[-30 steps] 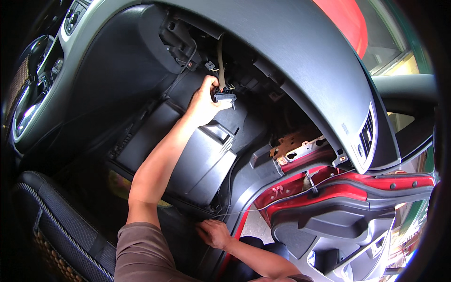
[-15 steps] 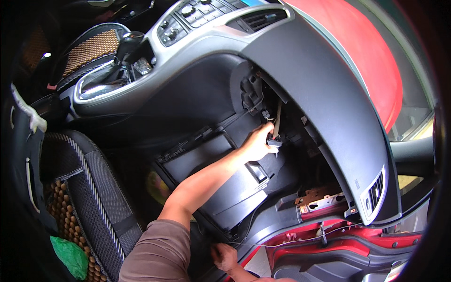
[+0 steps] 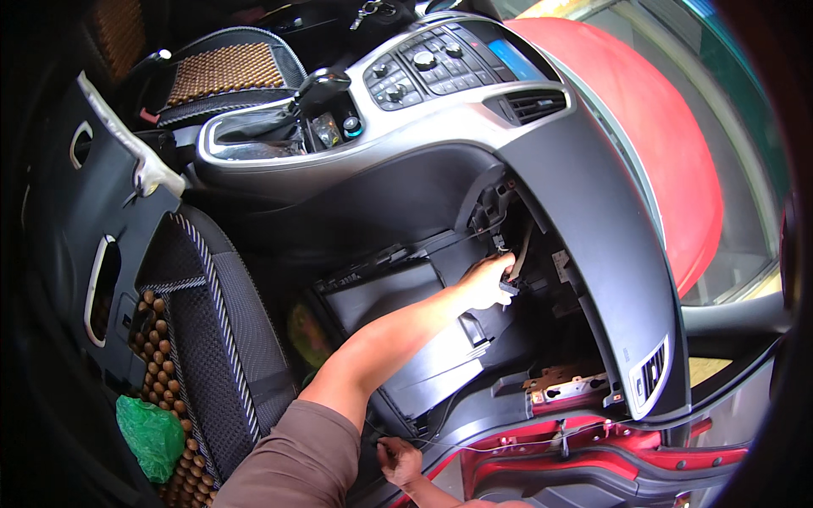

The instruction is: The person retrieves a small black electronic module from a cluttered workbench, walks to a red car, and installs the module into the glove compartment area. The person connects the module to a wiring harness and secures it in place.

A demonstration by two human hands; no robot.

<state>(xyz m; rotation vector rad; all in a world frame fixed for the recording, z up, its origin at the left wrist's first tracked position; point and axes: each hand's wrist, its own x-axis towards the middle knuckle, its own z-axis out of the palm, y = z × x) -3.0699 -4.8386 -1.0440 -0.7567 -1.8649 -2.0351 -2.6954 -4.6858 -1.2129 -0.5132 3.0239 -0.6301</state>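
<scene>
Inside the dashboard opening, my left hand [image 3: 486, 283] is closed around a black plug connector [image 3: 509, 288], its fingers partly hiding it. A taped wiring harness [image 3: 522, 251] runs up from beside the connector into the cavity. Beneath my left forearm lies the lowered black glove box [image 3: 389, 292]. Lower down, near the door sill, my right hand [image 3: 400, 462] has its fingers curled in, and what they hold, if anything, is hidden. A thin grey cable [image 3: 508, 441] passes close to that hand and runs along the sill.
The dashboard [image 3: 584, 178] overhangs the cavity. A bare metal bracket [image 3: 566, 391] shows at its lower right, above the red door frame [image 3: 550, 467]. To the left are the passenger seat [image 3: 224, 330] with wooden beads, a green plastic bag [image 3: 151, 438] and the centre console [image 3: 279, 169].
The view has shifted, so the car interior sits further right and lower in the picture. My left hand stays on the connector; my right hand stays low by the sill.
</scene>
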